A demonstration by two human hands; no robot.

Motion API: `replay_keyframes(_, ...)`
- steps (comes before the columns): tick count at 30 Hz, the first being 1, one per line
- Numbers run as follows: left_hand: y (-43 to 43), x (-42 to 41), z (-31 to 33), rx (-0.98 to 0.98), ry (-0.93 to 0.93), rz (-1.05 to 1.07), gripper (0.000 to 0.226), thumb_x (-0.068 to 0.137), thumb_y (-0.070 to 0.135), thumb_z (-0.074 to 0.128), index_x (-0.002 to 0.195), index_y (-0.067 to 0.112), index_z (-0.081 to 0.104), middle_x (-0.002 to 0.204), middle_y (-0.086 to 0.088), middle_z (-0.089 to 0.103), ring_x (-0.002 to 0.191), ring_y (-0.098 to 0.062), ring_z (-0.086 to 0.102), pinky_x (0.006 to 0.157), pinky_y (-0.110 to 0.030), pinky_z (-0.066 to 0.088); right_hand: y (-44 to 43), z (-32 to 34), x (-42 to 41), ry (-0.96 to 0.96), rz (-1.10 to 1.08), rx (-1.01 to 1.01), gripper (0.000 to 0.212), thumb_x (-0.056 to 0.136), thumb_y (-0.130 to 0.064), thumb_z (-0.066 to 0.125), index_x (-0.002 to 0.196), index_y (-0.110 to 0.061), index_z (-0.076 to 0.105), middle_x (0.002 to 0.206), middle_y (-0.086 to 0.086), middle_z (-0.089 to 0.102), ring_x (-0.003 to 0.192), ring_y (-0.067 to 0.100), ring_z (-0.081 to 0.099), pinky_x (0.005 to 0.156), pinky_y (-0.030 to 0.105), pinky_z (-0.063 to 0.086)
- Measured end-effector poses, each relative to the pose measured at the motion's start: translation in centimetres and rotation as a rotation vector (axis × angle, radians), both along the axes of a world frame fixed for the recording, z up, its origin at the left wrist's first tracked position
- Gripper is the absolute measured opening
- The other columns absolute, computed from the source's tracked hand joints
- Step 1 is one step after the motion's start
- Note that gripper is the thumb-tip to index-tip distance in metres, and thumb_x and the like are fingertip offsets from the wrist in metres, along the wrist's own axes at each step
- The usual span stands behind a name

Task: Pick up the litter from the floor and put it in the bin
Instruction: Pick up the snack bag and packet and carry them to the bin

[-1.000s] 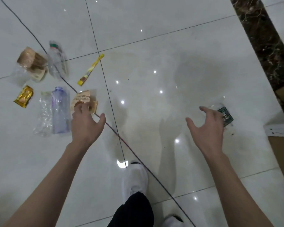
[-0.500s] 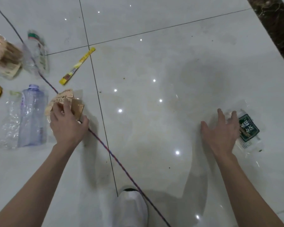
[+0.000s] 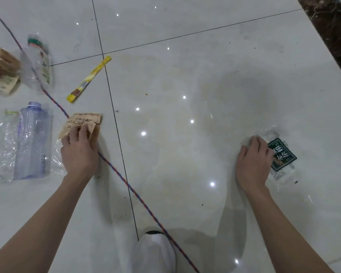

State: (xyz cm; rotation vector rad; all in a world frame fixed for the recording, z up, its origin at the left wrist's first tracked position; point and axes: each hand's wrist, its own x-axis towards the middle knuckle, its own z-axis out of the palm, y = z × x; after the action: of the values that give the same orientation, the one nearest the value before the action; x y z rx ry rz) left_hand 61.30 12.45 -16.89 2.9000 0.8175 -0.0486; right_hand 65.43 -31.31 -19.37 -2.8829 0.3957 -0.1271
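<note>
2 pieces of litter are under my hands, none lifted yet. My left hand (image 3: 80, 152) curls its fingers down onto the tan wrapper (image 3: 83, 120), a flat, creased paper piece lying on the floor (image 3: 185, 66) against the twisted cord (image 3: 114, 168). My right hand (image 3: 253, 164) bends its fingers round the edge of the clear packet (image 3: 282, 156), a thin glossy film with a dark green label, well apart to the right. Left to do: the yellow sachet (image 3: 89, 79), a ribbed clear bottle (image 3: 33, 142), a crushed green-capped bottle (image 3: 40, 62) and crinkled plastic film (image 3: 2, 154). I see no bin, so I judge the task barely begun.
</note>
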Motion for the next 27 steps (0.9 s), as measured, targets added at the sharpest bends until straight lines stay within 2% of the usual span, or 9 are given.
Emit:
replay_keyframes(6, -0.2, -0.3, -0.1, -0.043, -0.051, -0.024, 0.044, 0.098, 0.01, 0.049, 0.141, 0.007, 0.047, 0.144, -0.017, 0.048, 0.123, -0.043, 0.042, 0.097, -0.057, 0.04, -0.2, -1.0, -0.2, -0.137, 0.056, 0.004, 0.027, 0.102, -0.011, 0.052, 0.119, 0.007, 0.063, 0.128, 0.021, 0.061, 0.1, 0.043, 0.053, 0.087, 0.045, 0.045)
replay_keyframes(10, -0.5, -0.3, 0.5, -0.085, -0.159, -0.038, 0.047, 0.09, 0.001, 0.048, 0.135, 0.014, 0.053, 0.137, -0.012, 0.056, 0.123, -0.037, 0.044, 0.095, -0.054, 0.043, 0.3, -0.7, -0.1, -0.146, 0.095, 0.045, 0.023, 0.102, -0.01, 0.052, 0.111, 0.007, 0.065, 0.119, 0.022, 0.064, 0.099, 0.042, 0.054, 0.089, 0.045, 0.045)
replay_keyframes(13, -1.1, 0.1, 1.5, -0.129, -0.26, -0.035, 0.046, 0.089, 0.004, 0.049, 0.131, 0.023, 0.052, 0.129, -0.005, 0.058, 0.115, -0.032, 0.048, 0.087, -0.048, 0.046, 1.6, 0.4, 0.2, -0.145, 0.12, 0.128, 0.023, 0.103, -0.008, 0.049, 0.108, 0.008, 0.065, 0.111, 0.024, 0.064, 0.098, 0.042, 0.057, 0.09, 0.046, 0.045)
replay_keyframes(16, -2.0, 0.9, 2.9, -0.22, -0.38, -0.015, 0.037, 0.096, 0.017, 0.047, 0.13, 0.032, 0.05, 0.12, 0.004, 0.057, 0.109, -0.025, 0.051, 0.081, -0.039, 0.043, 3.3, 2.3, 0.8, -0.138, 0.153, 0.238, 0.025, 0.104, -0.009, 0.048, 0.109, 0.007, 0.065, 0.11, 0.023, 0.064, 0.103, 0.039, 0.057, 0.093, 0.041, 0.042)
replay_keyframes(19, -3.2, 1.2, 5.4, -0.292, -0.459, -0.048, 0.032, 0.099, 0.024, 0.044, 0.129, 0.032, 0.05, 0.12, 0.004, 0.058, 0.107, -0.023, 0.055, 0.085, -0.041, 0.049, 4.6, 6.1, 1.2, -0.19, 0.193, 0.313, 0.023, 0.102, -0.008, 0.05, 0.109, 0.005, 0.067, 0.107, 0.02, 0.064, 0.101, 0.037, 0.059, 0.09, 0.03, 0.039)
replay_keyframes(22, -4.9, 0.4, 9.3, -0.367, -0.462, -0.063, 0.032, 0.099, 0.023, 0.045, 0.13, 0.029, 0.052, 0.12, 0.003, 0.06, 0.104, -0.016, 0.056, 0.086, -0.039, 0.052, 5.2, 10.9, 0.6, -0.205, 0.205, 0.415, 0.02, 0.102, -0.009, 0.051, 0.109, 0.0, 0.068, 0.105, 0.015, 0.064, 0.096, 0.031, 0.06, 0.086, 0.019, 0.037)
replay_keyframes(27, -7.8, -1.2, 19.3, -0.455, -0.468, -0.139, 0.034, 0.095, 0.014, 0.049, 0.128, 0.018, 0.056, 0.115, 0.005, 0.06, 0.096, -0.001, 0.05, 0.08, -0.032, 0.05, 6.0, 22.3, -2.2, -0.247, 0.248, 0.542, 0.018, 0.1, -0.008, 0.054, 0.107, -0.001, 0.069, 0.102, 0.01, 0.063, 0.091, 0.025, 0.062, 0.082, 0.039, 0.053)
